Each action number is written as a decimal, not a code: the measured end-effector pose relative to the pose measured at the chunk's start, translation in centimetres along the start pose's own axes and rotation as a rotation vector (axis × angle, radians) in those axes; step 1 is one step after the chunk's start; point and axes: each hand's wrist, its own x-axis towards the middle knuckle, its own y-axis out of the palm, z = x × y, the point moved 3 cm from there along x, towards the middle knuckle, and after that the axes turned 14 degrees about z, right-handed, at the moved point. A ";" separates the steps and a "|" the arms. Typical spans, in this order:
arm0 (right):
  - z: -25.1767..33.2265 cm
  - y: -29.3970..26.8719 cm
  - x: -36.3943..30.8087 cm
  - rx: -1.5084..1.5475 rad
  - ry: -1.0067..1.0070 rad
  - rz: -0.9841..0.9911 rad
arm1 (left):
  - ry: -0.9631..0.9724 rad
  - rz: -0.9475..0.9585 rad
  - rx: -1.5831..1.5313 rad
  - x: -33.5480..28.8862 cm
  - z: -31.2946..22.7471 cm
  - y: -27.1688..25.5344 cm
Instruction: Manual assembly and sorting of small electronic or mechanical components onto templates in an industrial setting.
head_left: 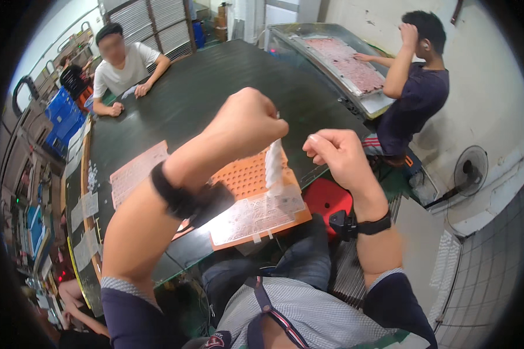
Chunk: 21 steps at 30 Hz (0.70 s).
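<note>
My left hand is raised over the table, its fingers closed. Just below it hangs a wrinkled white strip of film, its upper end by my fingertips. My right hand is held up to the right of the strip, apart from it, thumb and fingers pressed together; whatever they may pinch is too small to make out. Under both hands lies an orange board with rows of round holes. Across its near part, a clear sheet with small round marks reflects the light.
Another orange board with a pale sheet lies to the left on the dark green table. A red stool stands by my right leg. One person sits across the table; another works at a framed tray. At right is a fan.
</note>
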 end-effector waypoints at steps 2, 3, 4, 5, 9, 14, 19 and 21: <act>-6.4 -0.2 -1.1 0.398 0.058 -0.078 | 0.070 0.023 0.026 -1.4 -1.3 -0.1; -9.3 0.4 -1.3 0.365 0.153 -0.167 | 0.132 0.052 -0.009 -1.7 -1.9 0.1; -13.1 1.4 -1.3 0.242 0.180 -0.181 | 0.188 0.082 -0.045 -2.0 -2.3 0.2; -15.9 3.0 -1.2 0.246 0.176 -0.191 | 0.203 0.097 -0.036 -2.3 -2.6 0.2; -21.5 8.3 -1.7 0.686 0.456 -0.222 | 0.159 0.133 -0.090 -2.3 -2.2 0.2; -20.7 10.2 -2.5 0.934 0.407 -0.357 | 0.232 0.060 -0.205 -3.2 -0.9 0.0; -23.3 8.4 -1.6 0.822 0.308 -0.554 | 0.108 -0.077 -0.268 -4.5 3.8 0.0; -20.6 7.0 -0.6 0.291 0.382 -0.560 | -0.028 -0.205 -0.274 -5.9 7.9 0.6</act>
